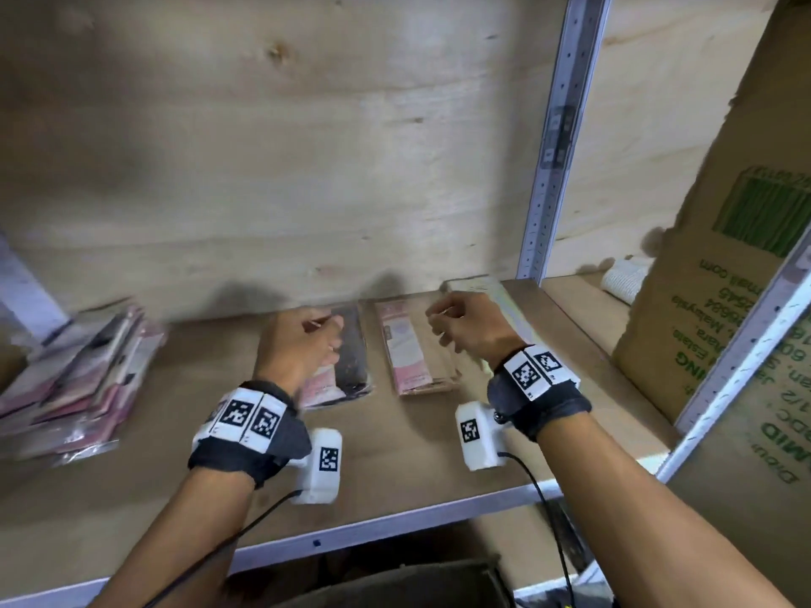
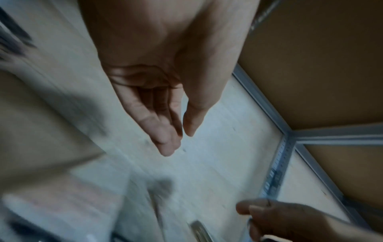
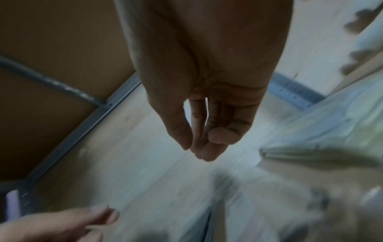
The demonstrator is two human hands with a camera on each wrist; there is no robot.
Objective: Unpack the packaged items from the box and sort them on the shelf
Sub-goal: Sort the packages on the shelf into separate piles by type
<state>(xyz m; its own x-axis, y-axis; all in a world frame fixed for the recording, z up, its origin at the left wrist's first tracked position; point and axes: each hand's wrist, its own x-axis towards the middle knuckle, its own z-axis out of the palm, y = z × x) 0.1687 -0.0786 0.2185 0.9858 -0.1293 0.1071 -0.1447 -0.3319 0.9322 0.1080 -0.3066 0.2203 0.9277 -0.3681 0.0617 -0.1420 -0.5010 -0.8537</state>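
Both hands hung empty above the shelf (image 1: 395, 484), the left hand (image 1: 303, 344) and the right hand (image 1: 469, 326) with fingers loosely curled, grasping nothing. Below them lay a dark-and-pink packet (image 1: 351, 370) and a pink-and-brown packet (image 1: 417, 357) side by side. A stack of packets (image 1: 74, 379) sat far left; a cardboard box (image 1: 719, 265) stood right.

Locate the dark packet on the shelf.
In the head view, the dark packet lies flat mid-shelf, just beyond the left hand, left of the pink packet.
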